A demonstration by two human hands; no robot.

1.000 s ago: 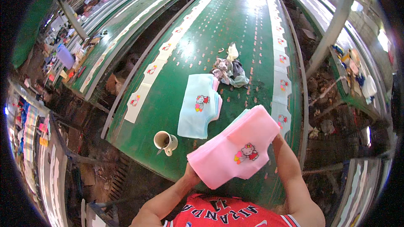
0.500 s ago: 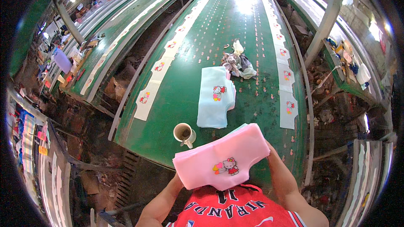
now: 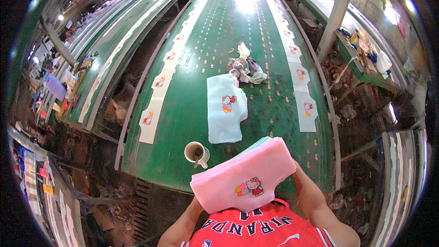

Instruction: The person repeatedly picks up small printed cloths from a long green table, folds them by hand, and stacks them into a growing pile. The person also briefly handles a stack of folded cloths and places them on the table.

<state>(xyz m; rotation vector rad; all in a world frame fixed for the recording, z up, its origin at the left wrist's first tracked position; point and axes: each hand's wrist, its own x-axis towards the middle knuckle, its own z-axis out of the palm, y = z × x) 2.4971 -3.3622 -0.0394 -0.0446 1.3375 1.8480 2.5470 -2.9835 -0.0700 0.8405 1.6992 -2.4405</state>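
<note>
Close to my body I hold a thick stack of pink printed fabric pieces [image 3: 228, 180], with some pale blue layers showing at its far edge. My left hand [image 3: 197, 202] grips the stack's left end from below. At its right end is my right hand [image 3: 297, 168]. The fabric hides most of the fingers of both hands. Just beyond lies a second stack of pale blue fabric pieces [image 3: 221, 126], a cartoon cat print on top and pink edges showing at its right side. A white mug [image 3: 203, 158] stands near my left hand, with a spoon and something dark inside.
A long green table [image 3: 173, 155] runs away from me, with strips of white printed pieces [image 3: 150, 126] along both sides. Crumpled rags [image 3: 249, 69] lie beyond the blue stack. A metal post [image 3: 336, 18] rises at the right, and another table [image 3: 73, 110] stands to the left.
The view has shifted, so the table and its contents sit further left. The pink stack is still in both hands and has come slightly nearer my body. The blue stack and mug stay in place.
</note>
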